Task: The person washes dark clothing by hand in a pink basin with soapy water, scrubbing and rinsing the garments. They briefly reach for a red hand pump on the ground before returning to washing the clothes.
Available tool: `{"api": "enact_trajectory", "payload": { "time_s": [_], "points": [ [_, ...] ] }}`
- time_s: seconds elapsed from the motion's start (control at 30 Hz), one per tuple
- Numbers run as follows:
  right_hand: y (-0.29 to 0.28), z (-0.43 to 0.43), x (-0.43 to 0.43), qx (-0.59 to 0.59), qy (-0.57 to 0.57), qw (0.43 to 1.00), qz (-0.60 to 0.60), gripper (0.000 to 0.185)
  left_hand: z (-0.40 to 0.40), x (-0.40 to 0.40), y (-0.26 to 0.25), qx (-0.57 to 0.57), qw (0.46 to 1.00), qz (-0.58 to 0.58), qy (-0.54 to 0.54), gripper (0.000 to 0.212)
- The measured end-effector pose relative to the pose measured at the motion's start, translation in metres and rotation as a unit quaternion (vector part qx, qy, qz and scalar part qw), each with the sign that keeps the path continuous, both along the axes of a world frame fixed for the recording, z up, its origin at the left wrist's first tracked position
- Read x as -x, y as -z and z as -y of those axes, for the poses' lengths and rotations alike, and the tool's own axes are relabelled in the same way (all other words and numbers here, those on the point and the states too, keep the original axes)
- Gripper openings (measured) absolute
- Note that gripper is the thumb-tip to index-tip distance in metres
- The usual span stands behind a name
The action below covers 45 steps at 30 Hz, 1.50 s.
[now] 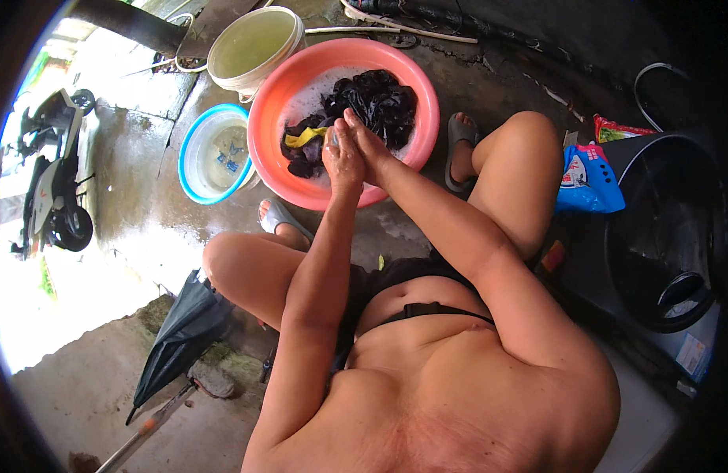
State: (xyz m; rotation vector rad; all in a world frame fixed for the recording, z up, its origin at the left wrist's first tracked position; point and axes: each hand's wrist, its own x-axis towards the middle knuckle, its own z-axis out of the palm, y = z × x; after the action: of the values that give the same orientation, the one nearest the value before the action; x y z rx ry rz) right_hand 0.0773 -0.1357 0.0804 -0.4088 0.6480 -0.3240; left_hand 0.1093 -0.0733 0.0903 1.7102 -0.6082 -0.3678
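My left hand and my right hand are pressed together, palm to palm, above a pink plastic basin. Both look wet. A small pale bluish patch shows at the left hand's fingers; whether something is held between the palms is hidden. Below them, dark wet clothes lie heaped in sudsy water. A yellow strip of cloth shows just left of my fingers.
Left of the basin are a blue-rimmed tub and a white bucket of cloudy water. On the right are a blue detergent bag and a large black bucket. A folded umbrella and a parked scooter are at the left.
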Motion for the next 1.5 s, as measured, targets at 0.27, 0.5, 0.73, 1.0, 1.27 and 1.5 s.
{"api": "enact_trajectory", "payload": {
  "time_s": [0.27, 0.5, 0.73, 1.0, 1.27, 1.5],
  "points": [
    [-0.004, -0.007, 0.008, 0.51, 0.001, 0.832, -0.219, 0.05, 0.006, -0.009, -0.013, 0.146, 0.915, -0.37, -0.069, 0.049],
    [0.019, 0.02, 0.01, 0.758, 0.049, 0.64, -0.112, 0.032, -0.003, -0.031, -0.008, 0.036, 0.884, -0.463, -0.053, 0.046],
    [0.067, 0.004, 0.03, 0.704, -0.452, 0.485, -0.254, 0.041, -0.05, -0.049, 0.06, -0.467, 0.842, 0.203, 0.178, 0.05],
    [0.085, 0.021, 0.026, 0.517, -0.443, 0.505, -0.531, 0.037, -0.017, -0.051, 0.116, -0.447, 0.751, 0.109, 0.474, 0.057],
    [0.059, -0.006, 0.023, 0.558, -0.151, 0.768, -0.276, 0.033, -0.002, -0.053, 0.102, -0.058, 0.732, -0.676, 0.062, 0.046],
    [0.061, 0.009, -0.011, 0.693, 0.198, 0.6, -0.347, 0.023, -0.008, -0.017, 0.027, 0.216, 0.77, -0.601, 0.007, 0.024]
  ]
}}
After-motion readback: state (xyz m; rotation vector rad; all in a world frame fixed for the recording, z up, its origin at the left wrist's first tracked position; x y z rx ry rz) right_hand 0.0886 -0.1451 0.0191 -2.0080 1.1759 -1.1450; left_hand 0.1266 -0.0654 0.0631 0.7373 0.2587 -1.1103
